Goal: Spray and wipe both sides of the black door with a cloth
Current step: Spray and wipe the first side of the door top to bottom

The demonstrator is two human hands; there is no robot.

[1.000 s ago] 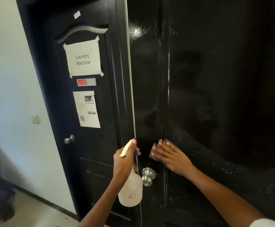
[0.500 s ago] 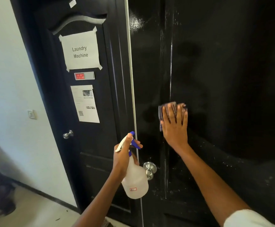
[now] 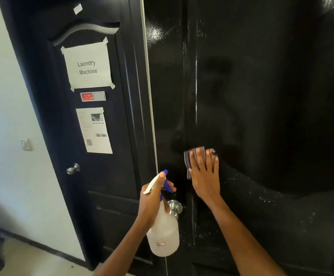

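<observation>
Wiping step: right hand, fingers flat, presses cloth on door above knob; left hand grips bottle; droplets right of knob likely need wiping next.

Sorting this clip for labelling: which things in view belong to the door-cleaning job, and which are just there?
In use:
black door
cloth, pressed flat by the right hand
spray bottle, gripped by the left hand

Just there:
second door with "Laundry Machine" sign, red tag, printed notice
wall switch
</observation>
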